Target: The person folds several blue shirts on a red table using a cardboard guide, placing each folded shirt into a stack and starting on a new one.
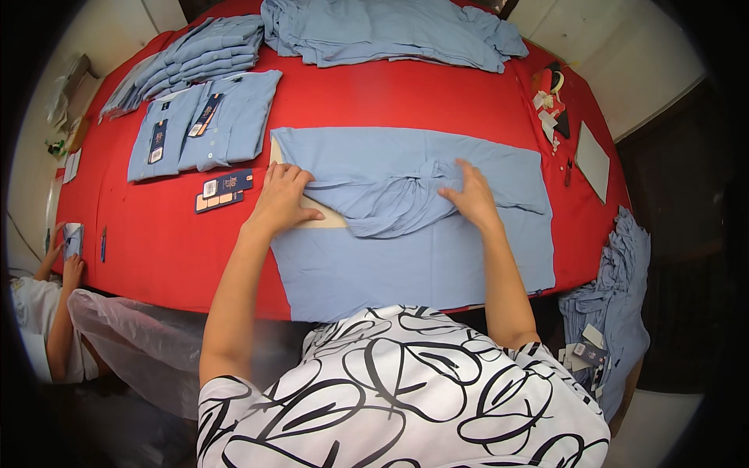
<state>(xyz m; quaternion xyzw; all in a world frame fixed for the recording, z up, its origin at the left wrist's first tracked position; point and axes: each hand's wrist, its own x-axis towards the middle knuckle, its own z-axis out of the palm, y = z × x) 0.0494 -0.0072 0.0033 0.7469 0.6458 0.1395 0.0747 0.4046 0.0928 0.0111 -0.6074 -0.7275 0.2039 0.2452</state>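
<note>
Along the near side of the red-covered surface [359, 101], a blue garment [413, 269] lies with a cream board [325, 221] under its bunched middle; it is likely light, soft, easily creased, best taken by its flat edges. The left grip [281, 199] and right grip [474, 196] rest there, fingers spread. Beyond: folded shirts [238, 140], a blue heap [390, 35], pale walls [644, 54].

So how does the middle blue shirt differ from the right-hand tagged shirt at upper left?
The middle shirt is spread wide, the tagged shirt folded compactly. The middle shirt has bunched fabric; the tagged shirt lies fairly flat. The middle shirt shows a cream sheet, the tagged shirt a dark tag. Both are light blue, on red cloth.
</note>
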